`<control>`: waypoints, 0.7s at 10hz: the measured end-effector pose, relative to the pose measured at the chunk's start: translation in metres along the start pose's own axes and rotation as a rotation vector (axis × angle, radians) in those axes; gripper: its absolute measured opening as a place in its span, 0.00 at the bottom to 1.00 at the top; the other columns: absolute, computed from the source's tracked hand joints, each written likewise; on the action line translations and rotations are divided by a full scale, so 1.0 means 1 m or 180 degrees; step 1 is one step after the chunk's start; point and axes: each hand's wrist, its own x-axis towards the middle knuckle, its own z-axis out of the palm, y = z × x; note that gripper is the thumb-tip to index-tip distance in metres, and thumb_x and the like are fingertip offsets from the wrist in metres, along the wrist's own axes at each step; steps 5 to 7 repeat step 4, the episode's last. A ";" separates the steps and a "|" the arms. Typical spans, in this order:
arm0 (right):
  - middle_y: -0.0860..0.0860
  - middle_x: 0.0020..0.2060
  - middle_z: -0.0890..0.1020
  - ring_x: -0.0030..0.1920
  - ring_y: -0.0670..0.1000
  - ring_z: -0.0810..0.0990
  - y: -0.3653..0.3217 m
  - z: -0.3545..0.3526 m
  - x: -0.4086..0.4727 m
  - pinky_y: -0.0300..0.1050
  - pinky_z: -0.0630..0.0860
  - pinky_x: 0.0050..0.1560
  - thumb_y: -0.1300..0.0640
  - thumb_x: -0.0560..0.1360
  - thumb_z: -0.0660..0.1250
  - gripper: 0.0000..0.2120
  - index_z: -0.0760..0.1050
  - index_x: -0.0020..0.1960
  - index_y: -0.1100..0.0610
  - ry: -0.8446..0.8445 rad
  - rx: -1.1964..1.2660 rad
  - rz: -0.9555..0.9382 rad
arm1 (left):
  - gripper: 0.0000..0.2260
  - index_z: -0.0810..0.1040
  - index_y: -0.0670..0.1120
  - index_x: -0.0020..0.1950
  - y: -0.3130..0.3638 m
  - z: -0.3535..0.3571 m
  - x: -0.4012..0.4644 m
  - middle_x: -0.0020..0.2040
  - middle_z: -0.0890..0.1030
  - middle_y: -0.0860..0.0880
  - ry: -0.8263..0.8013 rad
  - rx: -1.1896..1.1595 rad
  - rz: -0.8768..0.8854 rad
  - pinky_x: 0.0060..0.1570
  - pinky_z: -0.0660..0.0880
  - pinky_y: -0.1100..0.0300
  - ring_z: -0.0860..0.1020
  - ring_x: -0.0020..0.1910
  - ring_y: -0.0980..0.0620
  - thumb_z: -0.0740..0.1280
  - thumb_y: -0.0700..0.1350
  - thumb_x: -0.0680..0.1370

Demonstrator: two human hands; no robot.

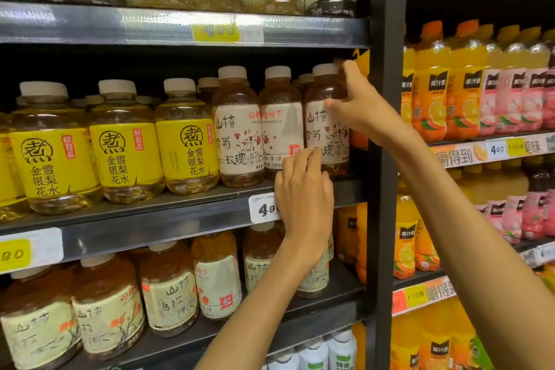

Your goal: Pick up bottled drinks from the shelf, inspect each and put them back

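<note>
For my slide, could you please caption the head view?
Both hands, right hand and left hand, on the rightmost rose-label bottle standing on the middle shelf.
</note>
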 end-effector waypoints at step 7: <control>0.51 0.66 0.70 0.64 0.44 0.67 0.001 -0.013 -0.073 0.34 0.70 0.59 0.70 0.78 0.60 0.28 0.59 0.75 0.54 0.0025 0.0045 -0.0218 | 0.14 0.77 0.44 0.63 -0.021 -0.066 0.007 0.57 0.81 0.48 -0.0598 -0.1509 -0.0630 0.56 0.73 0.68 0.78 0.55 0.57 0.64 0.35 0.78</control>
